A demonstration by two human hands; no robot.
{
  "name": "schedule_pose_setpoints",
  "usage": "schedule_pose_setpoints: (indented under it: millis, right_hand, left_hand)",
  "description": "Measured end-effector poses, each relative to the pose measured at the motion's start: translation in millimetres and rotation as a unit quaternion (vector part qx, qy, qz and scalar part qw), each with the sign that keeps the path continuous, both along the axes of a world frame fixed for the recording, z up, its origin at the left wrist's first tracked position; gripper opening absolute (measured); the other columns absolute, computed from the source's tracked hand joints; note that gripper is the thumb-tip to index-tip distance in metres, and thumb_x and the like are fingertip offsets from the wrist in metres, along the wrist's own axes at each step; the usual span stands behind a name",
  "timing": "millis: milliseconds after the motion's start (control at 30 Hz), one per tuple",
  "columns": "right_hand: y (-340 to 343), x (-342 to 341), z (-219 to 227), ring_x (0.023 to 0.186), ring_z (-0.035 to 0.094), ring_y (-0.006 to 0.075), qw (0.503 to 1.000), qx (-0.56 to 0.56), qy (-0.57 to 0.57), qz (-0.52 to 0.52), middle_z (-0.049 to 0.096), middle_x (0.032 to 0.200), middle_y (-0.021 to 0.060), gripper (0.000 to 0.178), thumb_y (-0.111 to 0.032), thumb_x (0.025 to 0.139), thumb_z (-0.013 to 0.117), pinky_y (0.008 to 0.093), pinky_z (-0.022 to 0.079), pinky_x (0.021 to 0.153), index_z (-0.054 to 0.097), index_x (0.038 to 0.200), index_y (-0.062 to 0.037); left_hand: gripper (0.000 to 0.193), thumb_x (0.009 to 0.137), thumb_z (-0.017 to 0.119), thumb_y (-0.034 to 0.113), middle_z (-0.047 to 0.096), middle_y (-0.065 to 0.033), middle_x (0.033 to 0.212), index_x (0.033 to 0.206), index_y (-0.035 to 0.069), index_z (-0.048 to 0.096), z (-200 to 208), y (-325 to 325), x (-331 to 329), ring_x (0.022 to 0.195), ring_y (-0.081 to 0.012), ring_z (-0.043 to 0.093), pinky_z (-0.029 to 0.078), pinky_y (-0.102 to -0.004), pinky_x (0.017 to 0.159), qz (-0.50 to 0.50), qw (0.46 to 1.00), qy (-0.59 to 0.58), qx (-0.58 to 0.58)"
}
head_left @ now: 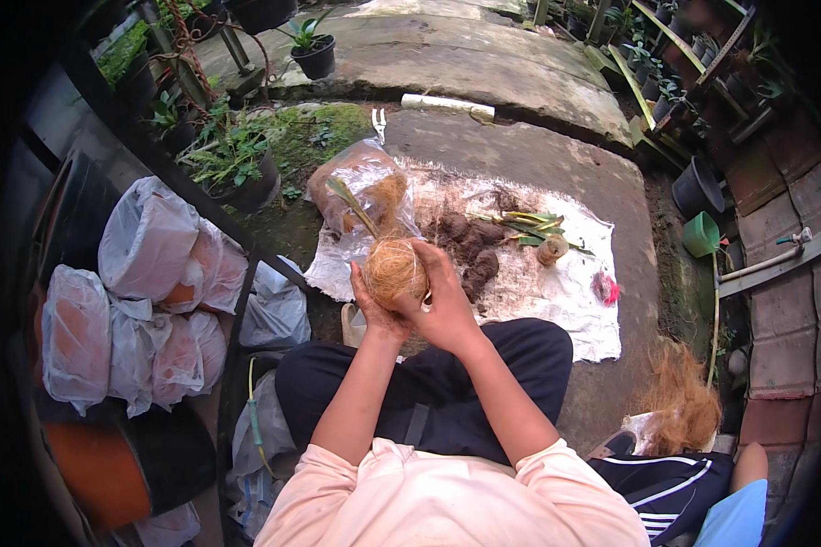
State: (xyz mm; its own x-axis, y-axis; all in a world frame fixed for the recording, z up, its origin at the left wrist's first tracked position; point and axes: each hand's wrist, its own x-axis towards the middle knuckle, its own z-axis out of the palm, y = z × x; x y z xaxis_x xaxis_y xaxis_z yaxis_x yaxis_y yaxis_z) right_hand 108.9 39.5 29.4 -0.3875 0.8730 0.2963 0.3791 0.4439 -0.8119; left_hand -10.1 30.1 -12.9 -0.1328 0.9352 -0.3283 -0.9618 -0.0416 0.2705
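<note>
Over my lap I hold a round ball of brown coconut fibre (394, 271) wound with pale thread. A few green leaves (348, 202) stick out of its far side. My left hand (371, 314) cups the ball from the left and below. My right hand (448, 296) wraps round its right side, its fingertips partly hidden. Just beyond, a clear plastic bag (345, 170) holds more fibre. On the white sack cloth (582, 239) lie dark clumps of soil (470, 242), loose leafy plants (536, 224), a small brownish cylinder (551, 250) and a pink-red bundle (605, 289).
Plastic-wrapped pots (146, 242) are stacked at left beside a dark metal post. A small white hand fork (379, 125) and a white pipe (449, 108) lie beyond the cloth. Loose fibre (680, 406) and another person's leg (670, 483) are at right, below a green pot (701, 234).
</note>
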Motion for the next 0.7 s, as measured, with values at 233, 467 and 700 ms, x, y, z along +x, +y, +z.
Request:
schedule_pose_setpoints:
  millis: [233,467,700]
  right_hand:
    - [7,-2,-32,0.100,0.063,0.0137,0.886,-0.292,0.360,-0.021,0.056,0.132,0.0121,0.051,-0.002,0.096,0.056,0.0300,0.055,0.085,0.041,0.145,-0.0063]
    - [9,4,-44,0.093,0.064,0.0137,0.859,-0.332,0.389,-0.028,0.064,0.112,0.0087,0.045,-0.002,0.094,0.059,0.0299,0.055,0.084,0.047,0.137,-0.0045]
    - [11,3,-56,0.070,0.055,0.0072,0.865,-0.356,0.351,-0.039,0.062,0.093,0.0033,0.031,-0.013,0.096,0.062,0.0227,0.046,0.062,0.055,0.125,-0.0063]
  left_hand:
    - [0.074,0.091,0.035,0.068,0.057,-0.0134,0.129,0.138,0.013,0.048,-8,1,-13,0.112,-0.0332,0.061,0.056,-0.0502,0.088,0.028,0.999,-0.036,0.016]
    - [0.076,0.091,0.034,0.070,0.056,-0.0152,0.130,0.138,0.013,0.047,-18,4,-15,0.113,-0.0345,0.060,0.057,-0.0499,0.087,0.027,0.996,-0.084,0.022]
    - [0.083,0.086,0.034,0.077,0.053,-0.0160,0.132,0.139,0.014,0.046,-23,5,-15,0.119,-0.0346,0.055,0.053,-0.0547,0.090,0.058,0.996,-0.068,0.019]
